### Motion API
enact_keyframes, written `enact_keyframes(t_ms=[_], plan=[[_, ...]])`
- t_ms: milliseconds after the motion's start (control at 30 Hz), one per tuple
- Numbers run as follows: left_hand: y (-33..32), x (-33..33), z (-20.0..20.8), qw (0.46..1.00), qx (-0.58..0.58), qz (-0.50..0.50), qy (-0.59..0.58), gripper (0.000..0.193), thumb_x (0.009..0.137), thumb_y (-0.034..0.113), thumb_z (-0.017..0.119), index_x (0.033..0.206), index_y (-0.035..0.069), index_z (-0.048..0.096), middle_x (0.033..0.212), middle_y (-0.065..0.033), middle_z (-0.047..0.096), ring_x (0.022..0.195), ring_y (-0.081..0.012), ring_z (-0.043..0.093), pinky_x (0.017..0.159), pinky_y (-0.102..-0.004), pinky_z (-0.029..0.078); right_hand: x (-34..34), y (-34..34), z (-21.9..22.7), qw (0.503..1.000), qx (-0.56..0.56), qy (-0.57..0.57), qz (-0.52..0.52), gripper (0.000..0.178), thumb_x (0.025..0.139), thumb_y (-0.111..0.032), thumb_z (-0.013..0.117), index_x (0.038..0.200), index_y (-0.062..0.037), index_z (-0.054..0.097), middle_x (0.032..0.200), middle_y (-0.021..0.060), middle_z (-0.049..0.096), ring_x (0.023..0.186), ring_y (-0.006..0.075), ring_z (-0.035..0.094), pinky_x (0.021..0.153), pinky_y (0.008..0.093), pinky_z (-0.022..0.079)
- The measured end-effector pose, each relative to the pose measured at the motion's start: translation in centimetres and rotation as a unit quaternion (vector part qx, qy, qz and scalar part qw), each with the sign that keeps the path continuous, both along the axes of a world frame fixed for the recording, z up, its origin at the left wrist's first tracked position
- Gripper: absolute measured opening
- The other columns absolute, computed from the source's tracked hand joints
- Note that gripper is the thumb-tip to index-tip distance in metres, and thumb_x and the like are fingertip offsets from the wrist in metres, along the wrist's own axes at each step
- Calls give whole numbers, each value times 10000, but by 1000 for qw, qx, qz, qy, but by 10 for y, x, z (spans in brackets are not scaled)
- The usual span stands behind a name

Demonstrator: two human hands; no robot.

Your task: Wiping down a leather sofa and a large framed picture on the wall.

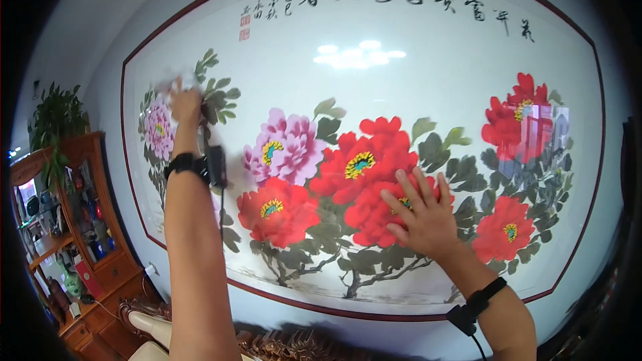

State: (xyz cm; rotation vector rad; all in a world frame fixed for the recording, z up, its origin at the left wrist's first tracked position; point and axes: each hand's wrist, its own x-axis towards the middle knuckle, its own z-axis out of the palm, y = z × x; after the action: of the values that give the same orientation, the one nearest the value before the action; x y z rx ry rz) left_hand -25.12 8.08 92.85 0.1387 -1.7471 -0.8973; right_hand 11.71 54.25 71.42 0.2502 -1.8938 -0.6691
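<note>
A wide framed painting of red and pink peonies [361, 160] hangs on the wall in front of me, behind a shiny surface that mirrors lights. My left hand [185, 101] reaches high to its left part, beside a pink peony [159, 128] and dark painted leaves. Motion smears its fingers; a pale greyish blur lies around them, and I cannot make out whether it is something held. My right hand [428, 220] rests with spread fingers against the picture, over the lower red blossoms, and holds nothing. Each wrist wears a black strap with a small device and a cable.
A dark red wooden frame [124, 113] borders the picture. On the left stands a wooden display cabinet [110, 274] with ornaments inside and a leafy plant [59, 120] on top. Below the picture is a sofa [148, 327] with a carved wooden back and cream cushions.
</note>
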Motion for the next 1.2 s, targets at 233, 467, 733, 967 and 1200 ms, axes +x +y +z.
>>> enact_keyframes(t_ms=[233, 467, 733, 967, 1200], plan=[[216, 159, 101, 962, -154, 40, 222, 670, 860, 406, 528, 1490, 265, 348, 1553, -114, 290, 1370, -432, 322, 1051, -556, 356, -1, 5, 0, 1000, -1, 12, 26, 651, 807, -501, 644, 1393, -264, 485, 1539, 75, 335, 1411, 304, 303, 1108, 595, 242], [408, 291, 100, 797, -414, -93, 430, 623, 772, 349, 637, 1380, 341, 504, 1489, -74, 388, 1354, -376, 334, 1024, -557, 339, -2, 5, -1, 999, -14, 9, 35, 623, 807, -498, 636, 1374, -278, 502, 1526, 57, 350, 1404, 296, 302, 1113, 596, 234], [548, 410, -29, 533, -746, -218, 335, 503, 860, 380, 596, 1350, 444, 508, 1588, 57, 227, 1481, -296, 124, 1176, -535, 143, -2, 10, 6, 997, -16, -36, 69, 608, 923, -413, 568, 1412, -82, 421, 1451, 104, 440, 1343, 248, 401, 1145, 420, 248], [463, 340, 29, 651, -609, -114, 439, 454, 806, 262, 609, 1243, 387, 609, 1467, 70, 440, 1387, -235, 356, 1142, -556, 208, -16, 12, -11, 996, -52, -32, 70, 567, 838, -486, 614, 1327, -207, 546, 1420, 72, 473, 1337, 291, 386, 1136, 559, 217], [272, 215, 86, 864, -349, -109, 348, 704, 760, 21, 579, 1401, 300, 491, 1504, -79, 398, 1340, -319, 416, 1072, -550, 324, 5, 12, 0, 999, -19, 13, 43, 666, 832, -506, 607, 1426, -252, 445, 1525, 78, 353, 1412, 294, 304, 1117, 583, 237]])
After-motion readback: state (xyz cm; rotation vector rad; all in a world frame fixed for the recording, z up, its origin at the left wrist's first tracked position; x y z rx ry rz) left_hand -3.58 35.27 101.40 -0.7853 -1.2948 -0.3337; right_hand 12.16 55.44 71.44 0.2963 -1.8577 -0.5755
